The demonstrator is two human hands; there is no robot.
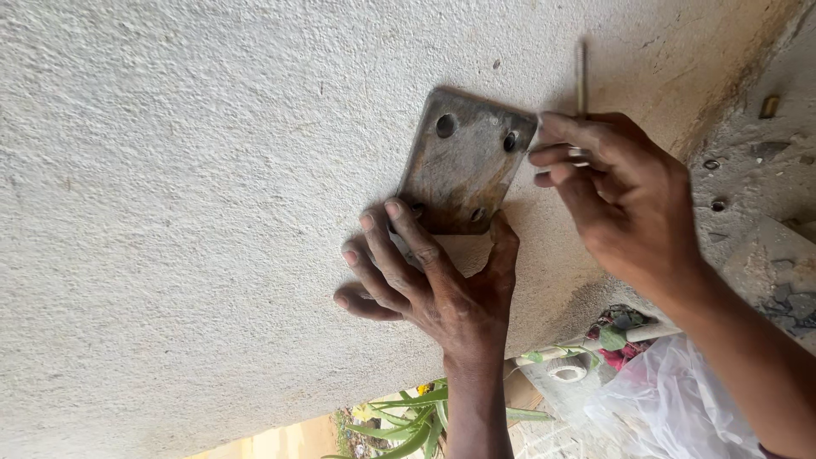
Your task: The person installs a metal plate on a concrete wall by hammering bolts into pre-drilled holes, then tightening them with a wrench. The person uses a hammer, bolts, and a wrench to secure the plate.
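Four holes in plate [459,166], rusty steel, flat against rough wall [212,170]. Left hand [433,285] pins plate's lower edge, fingers [378,251] spread, thumb on corner. Right hand [620,200] at upper right hole, fingers pressed together, pinching small bolt [576,153]; thin rod [581,76] sticks out past knuckles. Risks: plate may slide if left hand eases; bolt may slip from pinch; right hand hides hole, so aim is blind. Around: plastic bag [671,399], tape roll [568,368], plant [408,421], loose bits on ledge [765,161]. Nothing blocks plate.
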